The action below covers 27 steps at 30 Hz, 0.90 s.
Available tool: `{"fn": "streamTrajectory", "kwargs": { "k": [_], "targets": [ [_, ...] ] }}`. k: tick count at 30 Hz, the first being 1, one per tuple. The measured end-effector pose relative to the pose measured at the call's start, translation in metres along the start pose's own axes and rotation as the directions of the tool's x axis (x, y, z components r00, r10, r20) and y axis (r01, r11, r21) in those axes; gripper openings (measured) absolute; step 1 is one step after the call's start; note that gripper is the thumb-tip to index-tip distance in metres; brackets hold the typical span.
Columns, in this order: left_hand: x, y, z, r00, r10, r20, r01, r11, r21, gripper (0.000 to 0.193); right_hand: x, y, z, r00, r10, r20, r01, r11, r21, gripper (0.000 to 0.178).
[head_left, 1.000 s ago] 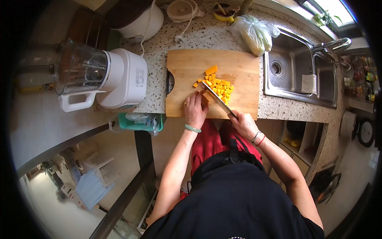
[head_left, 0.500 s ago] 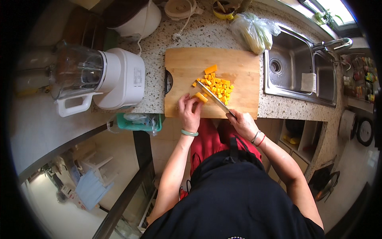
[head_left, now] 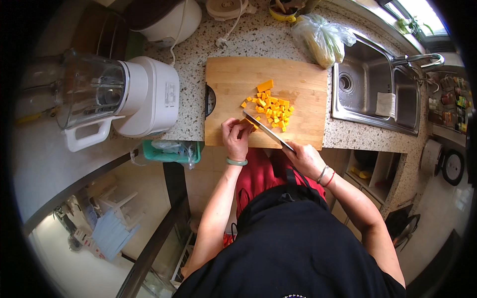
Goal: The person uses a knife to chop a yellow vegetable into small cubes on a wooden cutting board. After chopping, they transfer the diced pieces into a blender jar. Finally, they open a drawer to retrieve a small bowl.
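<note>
A wooden cutting board (head_left: 229,74) lies on the counter before me. At its near edge my left hand (head_left: 236,141) has its fingertips closed on a short orange pumpkin piece (head_left: 254,122). My right hand (head_left: 305,160) grips the dark handle of a kitchen knife (head_left: 271,133). The blade slants across the board toward the far left and lies over the pumpkin piece, close to my left fingertips. Just beyond the blade is a loose pile of pumpkin cubes (head_left: 273,108), with a larger uncut pumpkin chunk (head_left: 265,85) at its far side.
A white blender (head_left: 154,97) with a clear jug stands left of the board. Right of it is a steel double sink (head_left: 365,64); a clear bag of pale green vegetables (head_left: 323,47) rests by the board's far right corner. Below the counter's left edge hangs a green bin (head_left: 169,156).
The knife has moved nearer to me, from the edge of the cube pile onto the pumpkin piece in my left hand. My left hand stays in nearly the same place.
</note>
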<state>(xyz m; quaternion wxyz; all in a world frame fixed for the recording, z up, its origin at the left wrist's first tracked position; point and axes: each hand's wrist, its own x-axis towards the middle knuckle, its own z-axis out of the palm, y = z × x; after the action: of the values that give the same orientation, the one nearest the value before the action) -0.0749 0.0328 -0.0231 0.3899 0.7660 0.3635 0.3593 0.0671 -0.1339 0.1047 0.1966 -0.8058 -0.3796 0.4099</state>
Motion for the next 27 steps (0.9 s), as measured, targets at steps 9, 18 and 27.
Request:
{"fn": "streamTrajectory", "kwargs": {
  "k": [9,18,27],
  "targets": [
    [0.003,0.007,0.0,0.999,-0.039,-0.012,0.039,0.999,-0.02,0.02,0.004,-0.013,-0.004,0.997,0.058,0.045,-0.055,0.996,-0.068,0.027],
    [0.003,0.003,-0.004,1.0,0.025,0.017,-0.026,0.999,0.04,0.018,0.03,-0.009,0.022,0.999,0.01,-0.037,-0.013,0.996,-0.094,0.03],
    [-0.004,0.002,-0.022,0.997,0.037,0.071,-0.041,0.998,0.049,0.023,0.029,0.003,0.021,0.998,-0.025,-0.063,0.023,0.999,-0.027,0.028]
  ]
}}
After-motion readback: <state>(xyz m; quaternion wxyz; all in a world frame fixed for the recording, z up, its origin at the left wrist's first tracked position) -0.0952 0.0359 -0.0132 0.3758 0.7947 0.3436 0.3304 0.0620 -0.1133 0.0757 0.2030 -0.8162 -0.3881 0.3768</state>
